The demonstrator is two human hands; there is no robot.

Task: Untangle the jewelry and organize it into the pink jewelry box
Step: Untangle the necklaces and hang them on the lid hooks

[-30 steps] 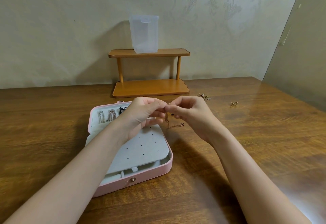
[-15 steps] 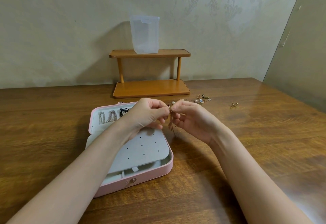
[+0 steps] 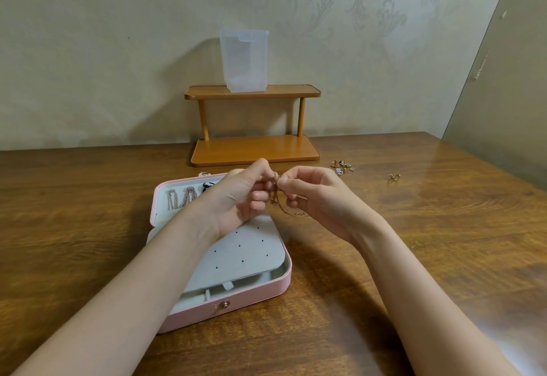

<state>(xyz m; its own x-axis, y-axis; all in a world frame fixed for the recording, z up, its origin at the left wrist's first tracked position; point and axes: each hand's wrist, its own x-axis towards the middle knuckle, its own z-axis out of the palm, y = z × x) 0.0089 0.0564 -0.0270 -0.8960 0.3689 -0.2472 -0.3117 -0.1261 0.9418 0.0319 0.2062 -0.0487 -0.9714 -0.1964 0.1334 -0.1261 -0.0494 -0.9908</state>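
Two hands, left hand (image 3: pixel 236 195) and right hand (image 3: pixel 313 195), pinch a thin tangled gold chain (image 3: pixel 276 195) above the open pink jewelry box (image 3: pixel 236 310) on the brown wooden bench (image 3: pixel 414 242).

The open pink jewelry box (image 3: pixel 225 310) is set on the brown wooden bench (image 3: pixel 414 242), left of centre, with silver chain earrings (image 3: pixel 182 198) laid in its far compartment. Above the box's far right corner a tangled gold chain (image 3: pixel 276 198) is held between the left hand (image 3: pixel 236 198) and the right hand (image 3: pixel 319 198). Behind them, against the wall, a two-tier wooden shelf (image 3: pixel 254 150) is placed with a clear plastic container (image 3: pixel 244 61) on its top tier, and to its right a small heap of gold jewelry (image 3: pixel 342 166) and, further right, a single gold earring (image 3: pixel 394 177) are laid on the bench.
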